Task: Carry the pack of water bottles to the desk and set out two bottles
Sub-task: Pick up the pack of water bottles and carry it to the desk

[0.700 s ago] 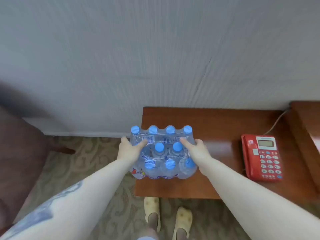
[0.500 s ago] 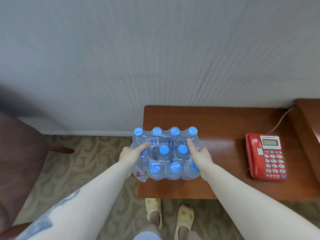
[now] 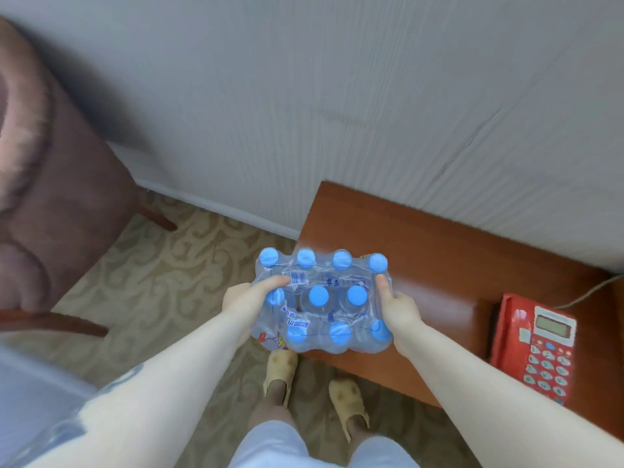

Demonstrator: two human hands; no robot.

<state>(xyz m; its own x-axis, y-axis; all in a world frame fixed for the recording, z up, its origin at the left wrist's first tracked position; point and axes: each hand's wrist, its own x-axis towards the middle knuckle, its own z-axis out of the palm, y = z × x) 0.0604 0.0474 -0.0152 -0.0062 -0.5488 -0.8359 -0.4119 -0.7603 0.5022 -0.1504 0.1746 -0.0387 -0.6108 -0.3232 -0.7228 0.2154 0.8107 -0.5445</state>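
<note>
A shrink-wrapped pack of water bottles (image 3: 332, 305) with blue caps is held between both hands over the front left corner of the reddish wooden desk (image 3: 435, 265). My left hand (image 3: 251, 300) grips the pack's left side, thumb on top near the barcode. On the right side, my right hand (image 3: 396, 307) clamps the pack with its thumb over the wrap. The pack's left part overhangs the carpet; whether its base touches the desk cannot be told.
A red push-button telephone (image 3: 537, 346) sits on the desk's right part, its cord running to the grey wall. A brown armchair (image 3: 50, 204) stands at the left on patterned carpet. My slippered feet (image 3: 314, 386) are just in front of the desk.
The view has tilted and swung left, bringing the armchair into sight. The pack stays gripped in both hands at the desk's front left corner, shifted slightly left.
</note>
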